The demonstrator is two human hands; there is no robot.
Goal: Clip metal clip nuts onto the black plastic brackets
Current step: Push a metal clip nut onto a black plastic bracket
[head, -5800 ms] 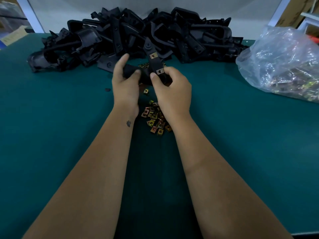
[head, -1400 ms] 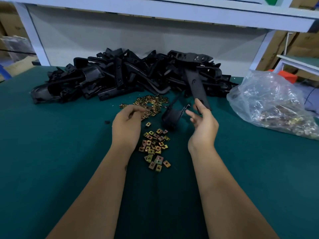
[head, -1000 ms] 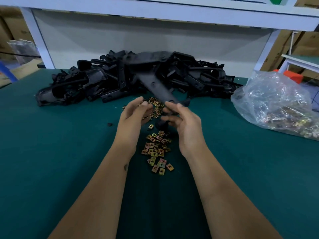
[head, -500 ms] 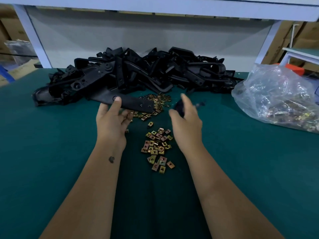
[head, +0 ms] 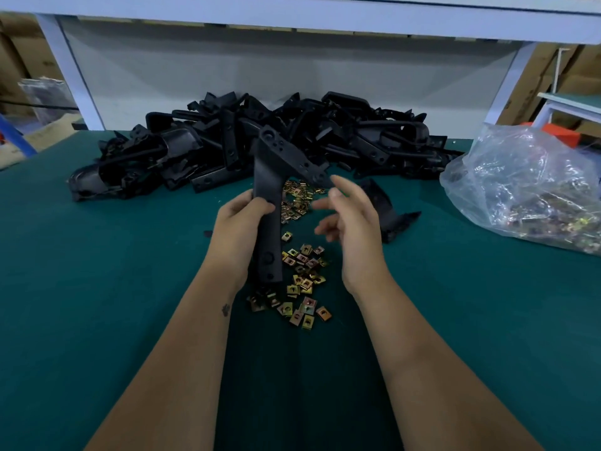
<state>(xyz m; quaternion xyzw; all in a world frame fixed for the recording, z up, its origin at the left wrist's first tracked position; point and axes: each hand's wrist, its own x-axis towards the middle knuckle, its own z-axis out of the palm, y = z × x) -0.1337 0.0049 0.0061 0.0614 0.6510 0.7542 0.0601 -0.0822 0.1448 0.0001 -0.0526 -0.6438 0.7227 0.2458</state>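
Now a fresh black bracket (head: 267,203) was held upright in the left hand (head: 240,222), fingers wrapped round it, above the loose clip nuts (head: 300,265) on the green mat (head: 97,271). Right hand (head: 351,229) was empty w/ fingers relaxed. Next, prob. a nut needed picking up & clipping on.

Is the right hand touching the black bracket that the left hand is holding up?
Cannot tell. In the head view the right hand is open, its top fingertip right at the tip of the bracket gripped by the left hand; no clear gap or contact shows.
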